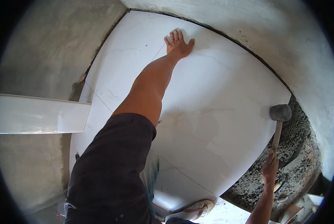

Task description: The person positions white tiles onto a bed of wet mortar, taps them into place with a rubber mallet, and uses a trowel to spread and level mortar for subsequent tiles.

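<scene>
My left hand (179, 46) lies flat on the large white marble-veined floor tiles (211, 130), fingers spread, next to a joint line toward the far wall. In my right hand (270, 168) is the wooden handle of a rubber mallet (280, 112), gripped near its lower end. The dark grey mallet head is over the right edge of the tile. I cannot tell whether it touches the surface. Beside that edge lies rough grey mortar (294, 143), lower than the tile face.
Bare plastered walls rise at the left (51, 44) and far right (275, 33), with a dark gap along the tiles. A glossy white panel (39, 114) juts in from the left. A tool with a light handle (277, 186) lies on the mortar. My sandalled foot (202, 207) rests at the bottom.
</scene>
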`<state>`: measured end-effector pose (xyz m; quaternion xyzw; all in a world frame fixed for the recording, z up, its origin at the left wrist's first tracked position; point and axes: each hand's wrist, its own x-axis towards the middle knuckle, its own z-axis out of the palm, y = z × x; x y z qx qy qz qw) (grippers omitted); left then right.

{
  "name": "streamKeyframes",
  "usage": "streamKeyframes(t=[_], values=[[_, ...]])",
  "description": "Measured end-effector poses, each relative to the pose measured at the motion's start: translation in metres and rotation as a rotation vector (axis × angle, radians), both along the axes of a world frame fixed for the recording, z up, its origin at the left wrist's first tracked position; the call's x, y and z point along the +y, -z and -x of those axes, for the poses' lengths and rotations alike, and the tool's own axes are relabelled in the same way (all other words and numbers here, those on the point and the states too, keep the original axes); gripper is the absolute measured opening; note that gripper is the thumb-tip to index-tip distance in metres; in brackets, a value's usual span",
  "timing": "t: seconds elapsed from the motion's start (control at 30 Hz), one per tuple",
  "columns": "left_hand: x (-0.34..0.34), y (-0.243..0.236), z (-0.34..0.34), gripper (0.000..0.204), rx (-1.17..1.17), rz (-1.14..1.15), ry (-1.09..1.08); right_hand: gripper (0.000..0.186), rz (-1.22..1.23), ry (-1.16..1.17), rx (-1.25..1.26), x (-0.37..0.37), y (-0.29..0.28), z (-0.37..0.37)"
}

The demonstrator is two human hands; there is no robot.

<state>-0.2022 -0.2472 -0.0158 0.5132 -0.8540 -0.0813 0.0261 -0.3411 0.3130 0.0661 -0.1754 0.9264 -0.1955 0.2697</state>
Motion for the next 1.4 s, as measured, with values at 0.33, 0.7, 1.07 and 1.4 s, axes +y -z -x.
streamKeyframes(t=[0.33,0.7,1.07,1.4], values=[[0.015,-0.001,-0.011,0.08,0.042,0.017,0.019,0.065,0.119,0.084,0.004,-0.002,0.013,-0.009],[0.073,-0.019,-0.087,0.079,-0.049,-0.042,-0.06,0.046,0.476,0.023,0.335,-0.042,0.005,-0.039],[0.076,-0.024,-0.088,0.078,-0.069,-0.058,-0.071,0.036,0.327,-0.177,0.194,-0.09,-0.002,-0.055],[0.073,-0.024,-0.087,0.078,-0.066,-0.04,-0.069,0.039,0.364,-0.174,0.331,-0.064,0.002,-0.059]])
